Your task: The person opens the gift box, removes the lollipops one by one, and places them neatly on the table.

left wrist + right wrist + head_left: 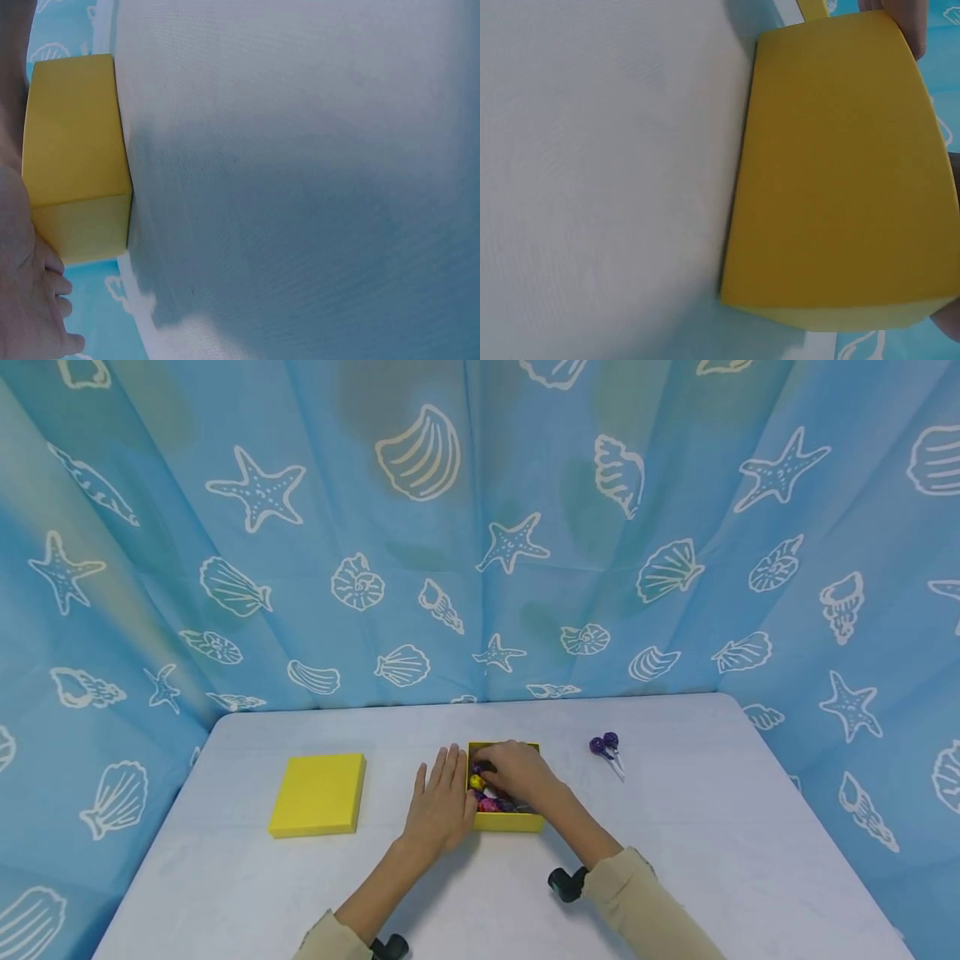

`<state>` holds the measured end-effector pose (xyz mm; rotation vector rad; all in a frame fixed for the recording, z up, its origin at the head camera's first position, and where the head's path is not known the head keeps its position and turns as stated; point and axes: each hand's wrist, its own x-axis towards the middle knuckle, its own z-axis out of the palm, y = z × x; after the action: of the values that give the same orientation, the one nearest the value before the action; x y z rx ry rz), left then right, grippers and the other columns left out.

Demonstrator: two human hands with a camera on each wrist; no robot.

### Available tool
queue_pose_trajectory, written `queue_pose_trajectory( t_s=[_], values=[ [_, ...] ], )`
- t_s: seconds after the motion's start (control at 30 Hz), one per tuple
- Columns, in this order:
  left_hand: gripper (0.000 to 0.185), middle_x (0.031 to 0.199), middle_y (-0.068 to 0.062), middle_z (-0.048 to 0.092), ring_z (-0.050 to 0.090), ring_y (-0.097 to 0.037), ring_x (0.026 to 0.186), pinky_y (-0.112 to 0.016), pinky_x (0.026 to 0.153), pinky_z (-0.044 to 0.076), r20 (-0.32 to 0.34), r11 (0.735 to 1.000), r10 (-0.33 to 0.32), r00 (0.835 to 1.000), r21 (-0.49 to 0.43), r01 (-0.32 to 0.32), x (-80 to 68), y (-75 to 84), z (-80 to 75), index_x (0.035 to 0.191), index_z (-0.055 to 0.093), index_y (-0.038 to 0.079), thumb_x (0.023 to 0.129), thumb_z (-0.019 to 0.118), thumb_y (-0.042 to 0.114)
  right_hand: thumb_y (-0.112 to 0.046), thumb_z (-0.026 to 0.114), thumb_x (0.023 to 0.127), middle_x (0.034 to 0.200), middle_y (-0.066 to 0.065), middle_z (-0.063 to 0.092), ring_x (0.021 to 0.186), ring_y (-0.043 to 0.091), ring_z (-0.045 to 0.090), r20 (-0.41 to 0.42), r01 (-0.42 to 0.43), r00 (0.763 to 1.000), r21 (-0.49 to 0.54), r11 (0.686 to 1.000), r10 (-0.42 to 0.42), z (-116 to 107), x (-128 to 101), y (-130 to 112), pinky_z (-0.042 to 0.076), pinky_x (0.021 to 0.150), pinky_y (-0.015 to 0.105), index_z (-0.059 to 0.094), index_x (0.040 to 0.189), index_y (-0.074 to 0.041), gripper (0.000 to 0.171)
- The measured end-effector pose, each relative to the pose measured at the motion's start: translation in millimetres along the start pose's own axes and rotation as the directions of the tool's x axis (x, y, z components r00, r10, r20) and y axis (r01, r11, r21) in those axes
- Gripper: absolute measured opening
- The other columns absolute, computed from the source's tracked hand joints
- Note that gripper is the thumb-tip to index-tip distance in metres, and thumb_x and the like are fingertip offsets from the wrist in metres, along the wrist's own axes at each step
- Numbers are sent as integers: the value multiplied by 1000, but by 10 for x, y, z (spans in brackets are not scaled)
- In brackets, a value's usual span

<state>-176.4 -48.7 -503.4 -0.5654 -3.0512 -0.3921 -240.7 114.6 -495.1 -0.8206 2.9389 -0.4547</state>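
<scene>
- The right hand (517, 772) is down inside the open yellow box (507, 821), fingers curled in among the wrapped candies (483, 793). Looks like they're closing on a dark piece near the far left corner, but I can't tell for sure whether anything is actually pinched yet.
- The left hand (442, 802) lies flat on the table (675, 827), fingers straight and close together, its edge right up against the box's left wall. It's holding nothing, just bracing.
- If I were doing this, I'd keep that left palm pressed where it is so the light box doesn't slide while the other fingers dig around. I'd also go for one wrapper at a time with the fingertips instead of scooping, since the candies are packed tight and a neighbour could easily get flicked out.
- What's in the box: a jumble of small wrapped sweets. A yellow one and a pink one show just left of the right fingers, with purple ones around them. The rest are hidden under the hand.
- The yellow lid (318, 794) sits flat well off to the left of the left fingers, with nothing on it.
- Two purple lollipops (606, 747) lie on the table well to the right of the right fingers, outside the box.
- The wrist views mostly just show the box's yellow outer walls and bare tabletop.
</scene>
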Motion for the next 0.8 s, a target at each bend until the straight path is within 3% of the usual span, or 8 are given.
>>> queue_pose_trajectory(
  t_s=[0.2, 0.43, 0.63, 0.8],
  values=[
    [61, 162, -19, 21, 14, -33, 150, -56, 117, 12, 3, 1000, -5, 1000, 2, 5, 7, 2, 6, 155, 25, -5, 105, 38, 29, -21, 74, 92, 111, 6, 72, 97, 19, 68, -70, 36, 997, 21, 999, -35, -68, -55, -5, 53, 92, 36, 72, 120, -12, 30],
    [62, 162, -19, 21, 14, -34, 150, -57, 117, 12, 6, 1000, -6, 1000, 5, 6, 10, 3, 15, 155, 26, -5, 104, 38, 29, -14, 74, 91, 111, 6, 71, 101, 19, 68, -184, 94, 981, 189, 978, -59, -104, -92, 65, 53, 90, 33, 72, 119, -10, 28],
    [62, 162, -19, 22, 14, -34, 150, -56, 117, 12, 6, 1000, -10, 1000, 16, 10, 6, 7, 11, 155, 26, -4, 105, 39, 29, -12, 74, 91, 113, 3, 72, 94, 16, 69, -221, 47, 974, 398, 916, 46, -181, -126, 100, 55, 84, 30, 72, 118, -11, 27],
    [62, 162, -18, 21, 14, -33, 150, -56, 117, 13, 7, 1000, -12, 1000, 24, 11, 9, 15, 13, 155, 26, -3, 105, 39, 29, -13, 74, 92, 111, 2, 72, 90, 15, 69, -250, 19, 963, 443, 896, 103, -265, -156, 114, 56, 83, 31, 72, 119, -12, 27]
  ],
)
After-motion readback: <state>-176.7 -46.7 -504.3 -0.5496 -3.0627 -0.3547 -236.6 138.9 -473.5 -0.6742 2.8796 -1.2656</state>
